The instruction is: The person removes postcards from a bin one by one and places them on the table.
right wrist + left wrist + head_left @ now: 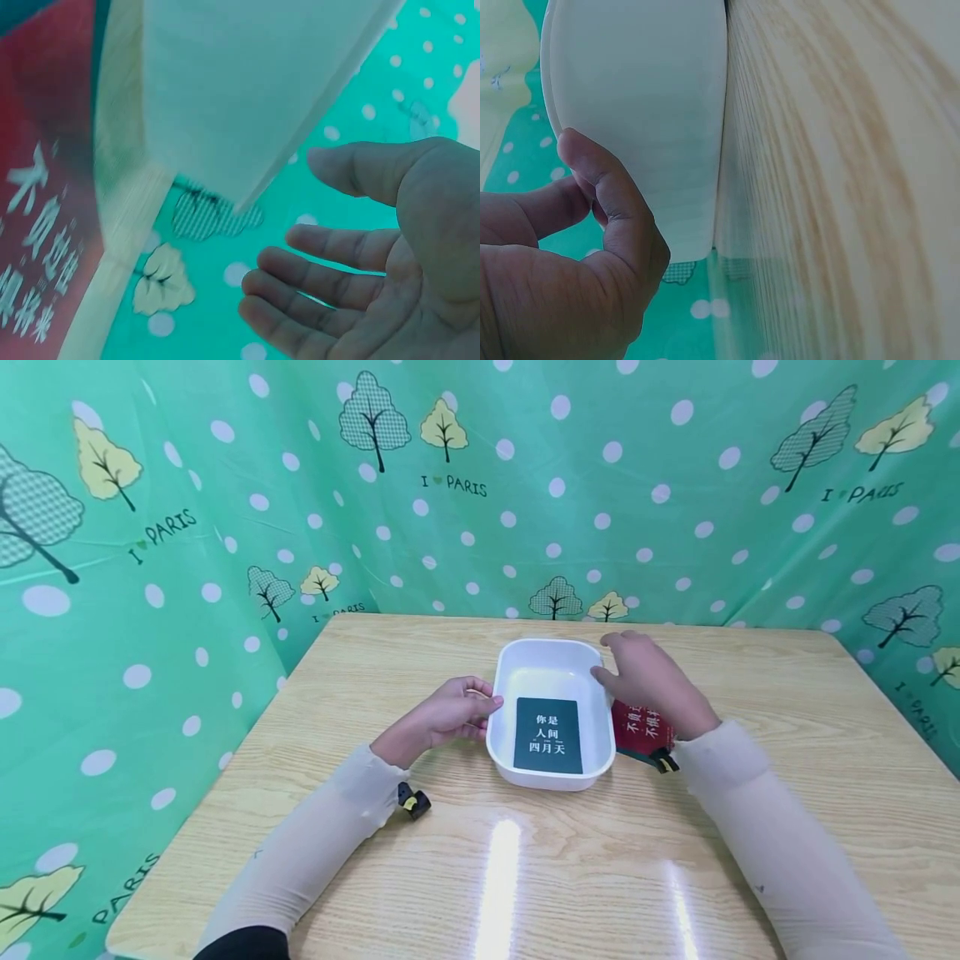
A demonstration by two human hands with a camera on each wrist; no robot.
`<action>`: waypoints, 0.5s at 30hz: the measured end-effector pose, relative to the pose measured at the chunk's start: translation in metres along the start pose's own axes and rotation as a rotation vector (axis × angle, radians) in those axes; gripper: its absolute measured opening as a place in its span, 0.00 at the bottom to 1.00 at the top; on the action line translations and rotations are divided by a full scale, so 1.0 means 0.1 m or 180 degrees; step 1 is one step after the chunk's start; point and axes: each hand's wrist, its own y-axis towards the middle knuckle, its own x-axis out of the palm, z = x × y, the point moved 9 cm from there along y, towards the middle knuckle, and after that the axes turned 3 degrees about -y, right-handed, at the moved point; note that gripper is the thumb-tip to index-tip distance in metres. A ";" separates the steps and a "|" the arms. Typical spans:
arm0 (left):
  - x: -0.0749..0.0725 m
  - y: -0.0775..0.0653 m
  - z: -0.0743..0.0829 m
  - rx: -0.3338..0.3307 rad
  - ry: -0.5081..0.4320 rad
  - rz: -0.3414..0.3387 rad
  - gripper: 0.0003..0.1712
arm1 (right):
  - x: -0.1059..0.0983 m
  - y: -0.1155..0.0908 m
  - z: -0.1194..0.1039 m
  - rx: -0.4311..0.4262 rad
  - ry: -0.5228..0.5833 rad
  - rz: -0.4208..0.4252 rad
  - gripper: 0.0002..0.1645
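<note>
A white plastic basin (551,781) sits on the wooden table, with a dark green booklet (548,735) with white Chinese characters lying in its near half. My left hand (453,706) holds the basin's left rim; the left wrist view shows its bent fingers at the rim of the pale wall (652,112). By the right rim hovers my right hand (645,668), thumb and fingers spread apart. In the right wrist view this hand (360,255) holds nothing, and a gap separates it from the basin. A red booklet (630,731) with white characters lies right of the basin, partly hidden by the right forearm.
The wooden table (810,752) extends around the basin. A green polka-dot curtain (630,535) printed with trees hangs behind and to the left. Small black-and-yellow devices show by the left wrist (412,802) and right wrist (663,760).
</note>
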 end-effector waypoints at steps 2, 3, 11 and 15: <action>0.00 0.00 0.00 -0.0002 -0.0002 -0.0002 0.16 | 0.01 -0.02 -0.10 -0.0065 0.0013 -0.0006 0.34; 0.00 0.00 0.00 -0.0004 -0.0001 -0.0003 0.16 | 0.02 -0.03 -0.15 -0.0104 0.0010 -0.0011 0.35; -0.01 0.02 -0.01 0.0018 0.0011 0.0002 0.16 | 0.23 -0.08 -0.49 -0.0555 -0.0034 -0.0337 0.44; -0.01 0.03 -0.01 0.0033 0.0004 -0.0001 0.15 | 0.37 -0.10 -0.56 -0.0608 0.0003 -0.0542 0.49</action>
